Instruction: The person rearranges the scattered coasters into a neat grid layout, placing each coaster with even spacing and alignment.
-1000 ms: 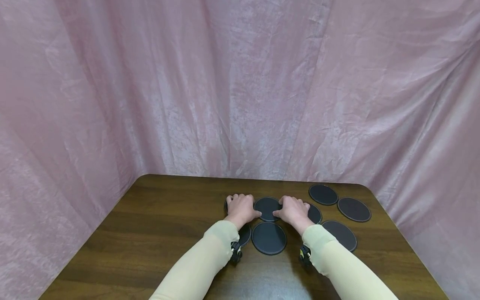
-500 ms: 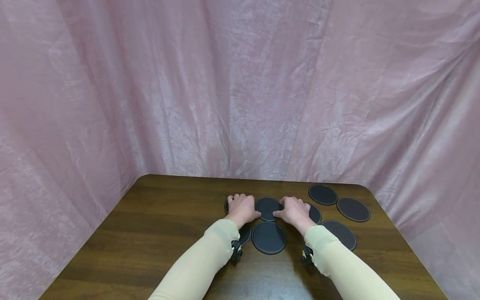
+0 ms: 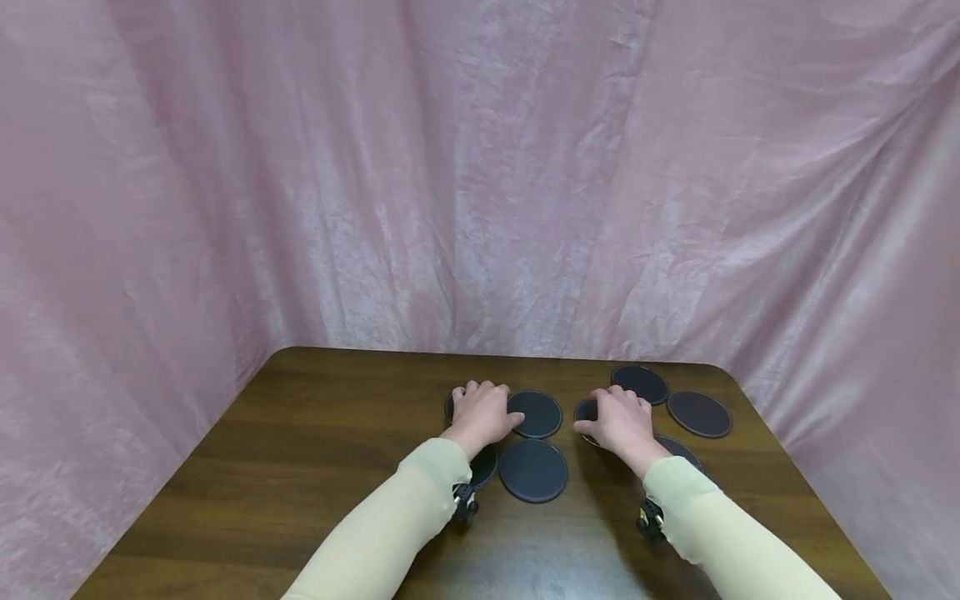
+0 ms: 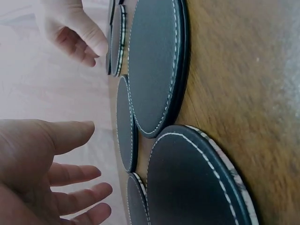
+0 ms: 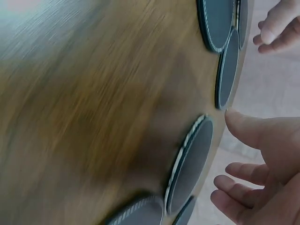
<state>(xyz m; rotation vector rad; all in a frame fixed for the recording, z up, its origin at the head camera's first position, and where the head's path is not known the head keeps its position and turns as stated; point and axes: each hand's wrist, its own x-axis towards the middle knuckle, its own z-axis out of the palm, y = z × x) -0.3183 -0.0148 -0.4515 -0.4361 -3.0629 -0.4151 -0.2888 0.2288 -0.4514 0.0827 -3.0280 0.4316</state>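
Note:
Round dark coasters with pale stitched rims lie in two groups on the wooden table. My left hand hovers over the left group, covering much of a back coaster. Beside its thumb lies another back coaster; in front are a nearer coaster and one partly under my wrist. In the left wrist view its fingers spread loosely, holding nothing. My right hand is over the right group, hiding most of one coaster. The right wrist view shows its thumb and fingers apart, with nothing in them.
Behind and right of my right hand lie a far coaster and a brownish one; another is partly behind my forearm. The wooden table ends at a pink curtain.
My right hand has moved right, off the edge of the left group's back coaster and over a right-group coaster. My left hand has barely moved. The view has shifted slightly.

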